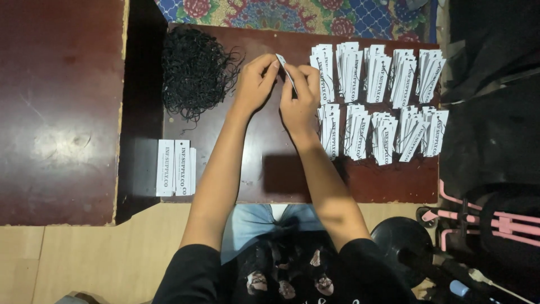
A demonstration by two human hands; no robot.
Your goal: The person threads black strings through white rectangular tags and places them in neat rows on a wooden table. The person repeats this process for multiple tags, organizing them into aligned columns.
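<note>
Both hands meet over the middle of a dark brown low table [270, 174]. My left hand [254, 81] and my right hand [300, 95] pinch one white paper tag [286, 70] between their fingertips, held edge-on above the tabletop. A tangled heap of thin black string loops [194, 70] lies just left of my left hand. To the right of my right hand, white printed tags with black strings stand in two rows of bundles [382, 104]. A small stack of plain white tags [175, 168] lies at the table's near left corner.
A second dark red tabletop [59, 107] adjoins on the left. A patterned floral rug [292, 14] shows beyond the far edge. Dark fabric [495, 124] and a pink-framed object [495, 222] sit at the right. A black round object [402, 239] is by my right elbow.
</note>
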